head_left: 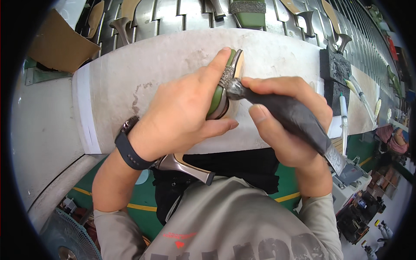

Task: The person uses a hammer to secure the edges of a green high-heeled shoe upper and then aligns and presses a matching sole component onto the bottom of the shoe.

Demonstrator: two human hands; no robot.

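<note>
My left hand (177,104) is wrapped round a high-heeled sandal on a green last (215,100), tilted on its side above the pale worktop. A glittery strap (226,77) crosses its front, and its tan sole edge faces right. Past my left wrist, which wears a dark watch, the metallic heel (184,168) sticks out toward me. My right hand (294,117) grips a black-wrapped hand tool (294,115) with a rounded grey end and a flat metal end by the wrist. The rounded end meets the shoe's edge beside the strap. My left palm hides the shoe's middle.
Beyond the worktop (117,82), a metal slat conveyor (169,19) carries several heeled shoes. Dark foam blocks (336,65) and syringes (343,117) lie at the right. Brown cardboard (60,43) stands far left. A fan (69,238) is at the lower left.
</note>
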